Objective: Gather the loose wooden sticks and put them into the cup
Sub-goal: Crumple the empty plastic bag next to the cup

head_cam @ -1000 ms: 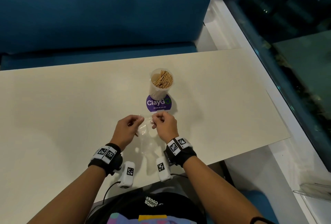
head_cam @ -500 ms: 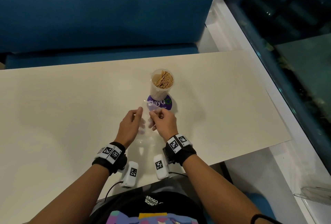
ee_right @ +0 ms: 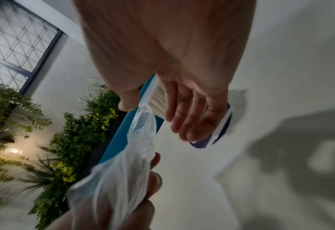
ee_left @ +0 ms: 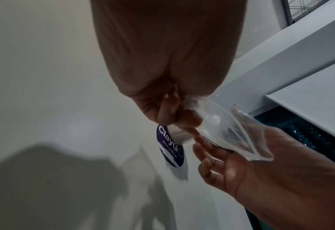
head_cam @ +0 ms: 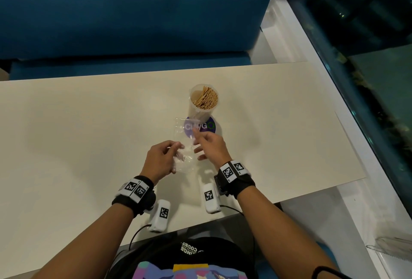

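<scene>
A clear plastic cup (head_cam: 203,100) packed with wooden sticks (head_cam: 206,99) stands upright on a purple round sticker (head_cam: 208,126) at the table's middle. My left hand (head_cam: 176,151) grips the lower end of a clear, empty-looking plastic bag (head_cam: 184,138), whose free end reaches toward the cup. In the left wrist view the fingers (ee_left: 174,112) bunch the bag (ee_left: 231,132). My right hand (head_cam: 200,145) hovers beside the bag with fingers straight and spread, holding nothing. The right wrist view shows those fingers (ee_right: 192,112) before the cup (ee_right: 158,99). No loose sticks show on the table.
The cream table (head_cam: 89,134) runs left and right of my hands. A blue bench seat (head_cam: 133,11) lies behind its far edge. A white ledge and dark window (head_cam: 356,78) run along the right side.
My right hand has let go of the bag and opened its fingers. The left hand now holds the bag alone, and the bag's free end has swung up toward the cup.
</scene>
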Action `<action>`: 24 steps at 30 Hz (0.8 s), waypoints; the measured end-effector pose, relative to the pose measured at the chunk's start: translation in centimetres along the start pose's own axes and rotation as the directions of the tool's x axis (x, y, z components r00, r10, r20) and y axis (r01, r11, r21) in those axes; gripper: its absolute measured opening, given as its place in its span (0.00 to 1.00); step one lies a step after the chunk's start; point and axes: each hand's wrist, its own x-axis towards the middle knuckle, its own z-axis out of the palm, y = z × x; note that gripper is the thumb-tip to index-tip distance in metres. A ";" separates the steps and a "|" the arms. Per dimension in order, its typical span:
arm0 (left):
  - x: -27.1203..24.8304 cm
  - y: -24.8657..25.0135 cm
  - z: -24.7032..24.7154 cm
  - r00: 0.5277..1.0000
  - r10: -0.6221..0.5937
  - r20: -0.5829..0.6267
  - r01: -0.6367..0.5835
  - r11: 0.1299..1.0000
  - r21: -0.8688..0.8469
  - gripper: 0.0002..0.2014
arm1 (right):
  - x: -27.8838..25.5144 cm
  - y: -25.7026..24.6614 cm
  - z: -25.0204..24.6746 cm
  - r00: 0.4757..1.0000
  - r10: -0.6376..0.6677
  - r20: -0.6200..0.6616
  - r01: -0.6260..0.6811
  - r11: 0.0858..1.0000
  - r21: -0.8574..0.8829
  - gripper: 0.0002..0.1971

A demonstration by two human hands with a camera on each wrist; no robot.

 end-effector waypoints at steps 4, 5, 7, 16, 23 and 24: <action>-0.2 0.3 0.0 0.999 0.040 -0.021 -0.039 0.997 0.059 0.09 | 0.0 1.0 0.1 0.998 -0.068 0.010 0.068 0.998 -0.007 0.10; -0.3 0.3 0.0 0.999 0.048 -0.012 -0.047 0.996 0.078 0.08 | 0.2 1.1 0.1 0.997 -0.066 -0.027 0.066 0.998 0.010 0.08; -0.7 0.0 0.0 0.998 0.046 0.038 -0.049 0.995 0.090 0.07 | 0.7 1.0 -0.1 0.989 -0.085 -0.119 0.083 0.996 -0.025 0.07; 1.2 1.6 -1.0 0.993 0.006 -0.116 -0.025 0.986 -0.168 0.13 | -0.9 0.7 0.5 0.984 -0.131 0.119 0.133 0.991 -0.012 0.08; 1.8 1.6 -1.8 0.960 -0.003 -0.281 -0.060 0.975 -0.214 0.12 | -1.8 1.8 1.4 0.967 -0.079 0.242 0.087 0.996 -0.026 0.06; 1.7 1.6 -2.0 0.963 -0.010 -0.270 -0.052 0.974 -0.222 0.16 | -1.8 1.8 1.4 0.970 -0.076 0.233 0.082 0.996 -0.017 0.05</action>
